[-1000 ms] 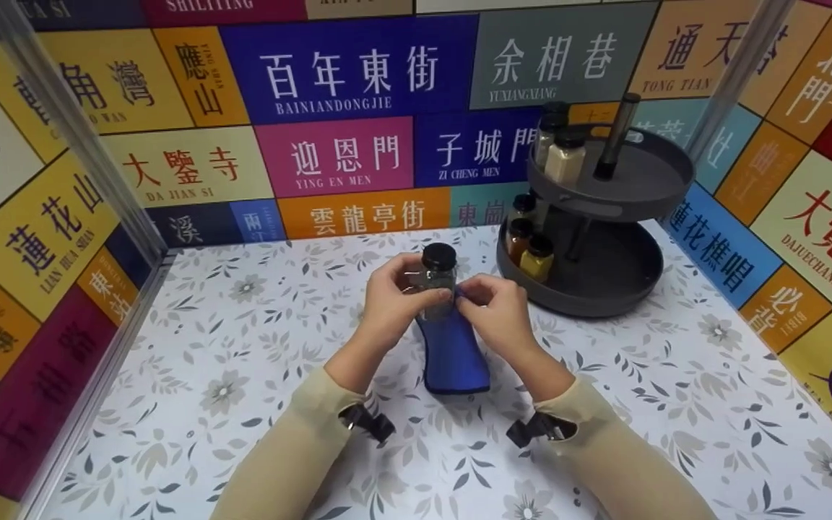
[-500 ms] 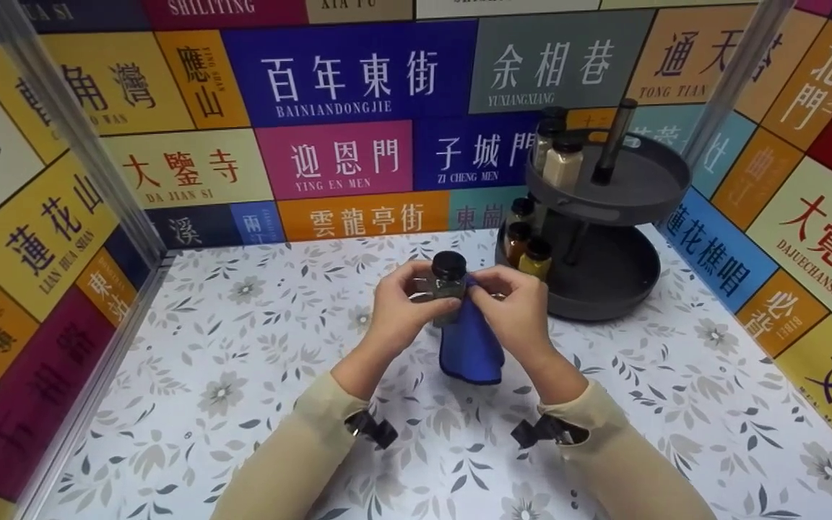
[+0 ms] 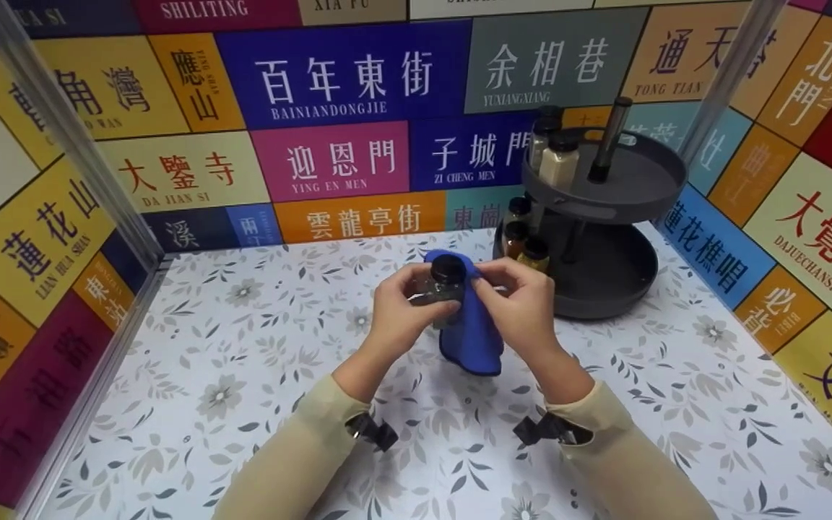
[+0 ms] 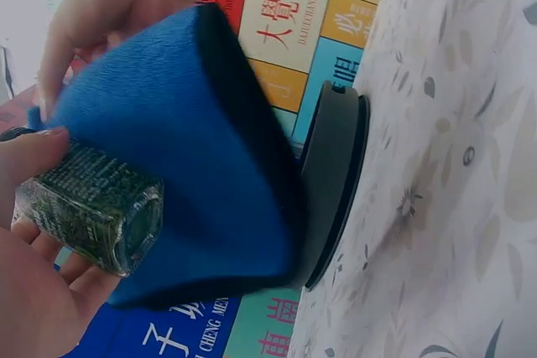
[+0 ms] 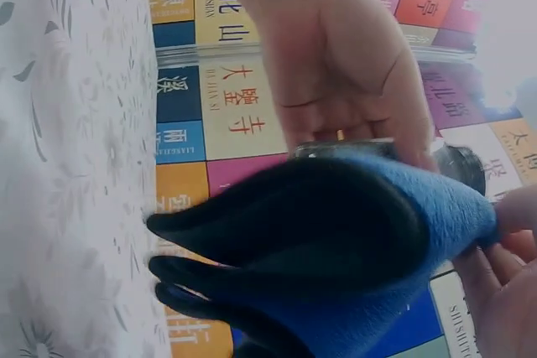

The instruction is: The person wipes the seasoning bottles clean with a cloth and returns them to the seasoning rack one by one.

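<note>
A glass spice jar point(image 3: 448, 289) with a black lid and dark green contents is held upright above the table by my left hand point(image 3: 403, 307), thumb in front and fingers round the side. In the left wrist view the jar point(image 4: 96, 199) shows printed text on its side. My right hand point(image 3: 521, 300) pinches a blue cloth point(image 3: 472, 332) with dark edging near the jar's lid. The cloth hangs down beside and behind the jar. In the right wrist view the folded cloth point(image 5: 361, 232) covers much of the jar, and the right fingertips grip its corner.
A dark grey two-tier round rack point(image 3: 604, 289) stands at the back right, close to my right hand. Several black-lidded jars sit on its left side, among them a jar of pale powder point(image 3: 559, 165). Patterned walls enclose the floral tabletop point(image 3: 279, 347).
Both hands have shifted slightly right with the jar. The cloth, lower and flatter a second ago, has been drawn up beside the jar, and part of it now shows behind the lid.
</note>
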